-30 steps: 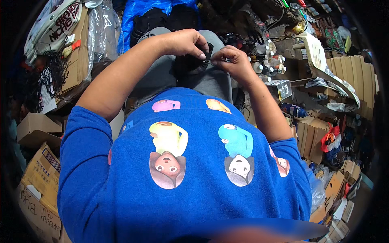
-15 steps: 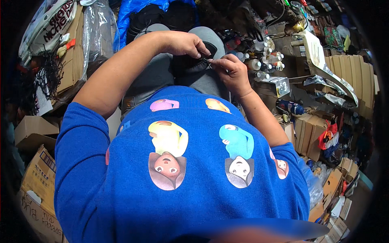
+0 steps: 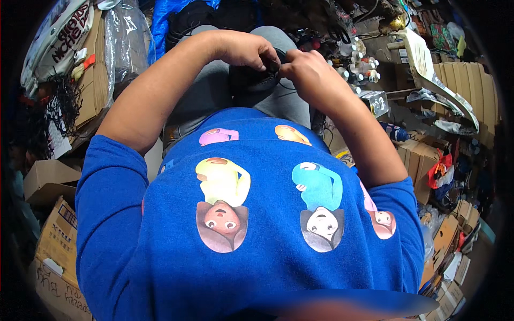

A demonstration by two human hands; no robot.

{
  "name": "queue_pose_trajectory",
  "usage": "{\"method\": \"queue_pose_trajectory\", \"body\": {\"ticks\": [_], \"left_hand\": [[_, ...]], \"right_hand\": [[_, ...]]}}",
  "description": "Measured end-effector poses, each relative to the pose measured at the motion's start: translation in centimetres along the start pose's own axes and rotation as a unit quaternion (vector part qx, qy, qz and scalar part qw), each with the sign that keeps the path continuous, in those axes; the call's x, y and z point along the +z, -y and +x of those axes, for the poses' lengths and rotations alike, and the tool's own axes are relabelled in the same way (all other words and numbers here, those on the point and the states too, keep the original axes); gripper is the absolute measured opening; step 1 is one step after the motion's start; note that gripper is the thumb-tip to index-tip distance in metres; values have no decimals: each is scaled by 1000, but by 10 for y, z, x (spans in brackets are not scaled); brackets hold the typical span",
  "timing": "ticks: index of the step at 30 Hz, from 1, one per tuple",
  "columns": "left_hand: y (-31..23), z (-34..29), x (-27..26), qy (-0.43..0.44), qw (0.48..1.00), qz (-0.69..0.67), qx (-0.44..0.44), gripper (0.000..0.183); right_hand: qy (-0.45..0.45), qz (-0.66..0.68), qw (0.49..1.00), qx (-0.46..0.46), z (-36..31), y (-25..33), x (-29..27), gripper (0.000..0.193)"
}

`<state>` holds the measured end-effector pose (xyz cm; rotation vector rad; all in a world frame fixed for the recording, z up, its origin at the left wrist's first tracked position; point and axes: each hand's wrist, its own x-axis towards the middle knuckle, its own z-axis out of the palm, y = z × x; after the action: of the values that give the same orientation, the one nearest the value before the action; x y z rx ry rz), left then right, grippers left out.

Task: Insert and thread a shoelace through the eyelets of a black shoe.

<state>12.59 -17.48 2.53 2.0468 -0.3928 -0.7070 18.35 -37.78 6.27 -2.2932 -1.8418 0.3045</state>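
Observation:
On my lap, between my grey-trousered thighs, rests a black shoe [image 3: 250, 81], partly covered by my fingers. My left hand [image 3: 250, 52] bends over its upper side from the left, thumb and fingers closed on the shoe's edge. From the right, my right hand [image 3: 309, 70] pinches a thin dark shoelace [image 3: 285, 86] close to the shoe, and a slack length of it curves below the fingertips. Both sets of fingertips nearly meet. The exact spot where the lace enters the shoe is hidden.
Small bottles with white caps [image 3: 356, 67] stand to the right, near a white chair frame [image 3: 423, 67] and stacked tan cardboard [image 3: 465, 88]. Black laces [image 3: 64, 109] hang at the left beside plastic-wrapped cardboard [image 3: 126, 45]. Cartons [image 3: 56, 230] sit lower left.
My right hand has turned over and moved slightly up, its back now facing me, with the forearm raised. The left hand has shifted slightly up; a loop of lace now shows.

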Motion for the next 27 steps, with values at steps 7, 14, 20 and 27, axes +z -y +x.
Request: {"method": "queue_pose_trajectory", "body": {"ticks": [7,14,20,27], "left_hand": [[9,10,7,-142,990,-16,18,30],[15,-28,47,-433,889,144,27,38],[31,-79,40,-295,944,142,-29,27],[-15,-49,25,-462,827,-319,3,23]], "right_hand": [[18,114,992,47,19,-8,25,15],[0,578,771,267,-5,-30,32,25],[-47,239,965,96,-17,-31,48,25],[-269,888,318,197,9,-34,56,42]]}}
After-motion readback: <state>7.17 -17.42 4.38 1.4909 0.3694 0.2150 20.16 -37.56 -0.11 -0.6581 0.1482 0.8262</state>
